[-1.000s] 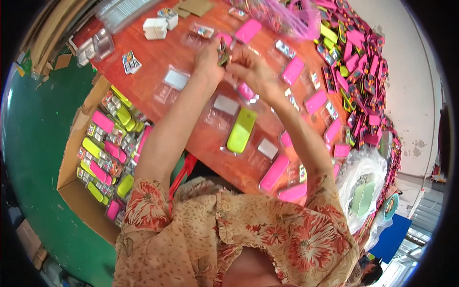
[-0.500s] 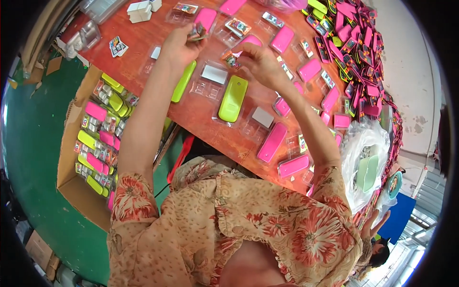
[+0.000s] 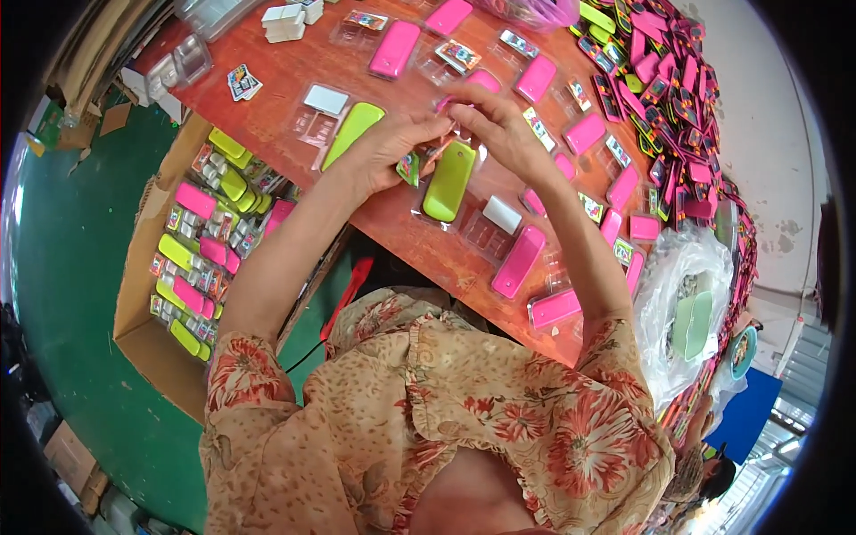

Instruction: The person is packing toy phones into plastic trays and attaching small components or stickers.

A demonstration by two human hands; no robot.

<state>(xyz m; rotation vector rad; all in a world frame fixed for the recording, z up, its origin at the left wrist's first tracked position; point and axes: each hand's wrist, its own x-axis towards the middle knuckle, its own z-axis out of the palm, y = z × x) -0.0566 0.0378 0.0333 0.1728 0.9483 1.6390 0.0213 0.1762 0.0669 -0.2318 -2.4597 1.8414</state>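
Observation:
My left hand [image 3: 392,153] is closed on small colourful printed cards [image 3: 407,169], whose green edge shows below the fingers. Close against it, my right hand [image 3: 501,134] has its thumb and fingers pinched together; what they hold is hidden. Both hands hover over a clear plastic tray holding a lime-green phone-shaped toy [image 3: 450,182]. Left of it, partly behind my left hand, another lime-green toy [image 3: 353,134] lies in a tray with a white block [image 3: 325,100]. Nearer me on the right, a pink toy [image 3: 518,262] sits beside another white block [image 3: 502,215].
Several more trays with pink toys [image 3: 394,49] cover the red-brown table [image 3: 276,116]. A heap of pink and black pieces [image 3: 664,116] lies far right, near a clear bag [image 3: 664,276]. A carton [image 3: 134,312] of packed trays stands left. Loose cards [image 3: 242,83] lie far left.
My left hand has come down and right with its cards, meeting my right hand. The right hand's printed card is now hidden. The whole view has shifted slightly.

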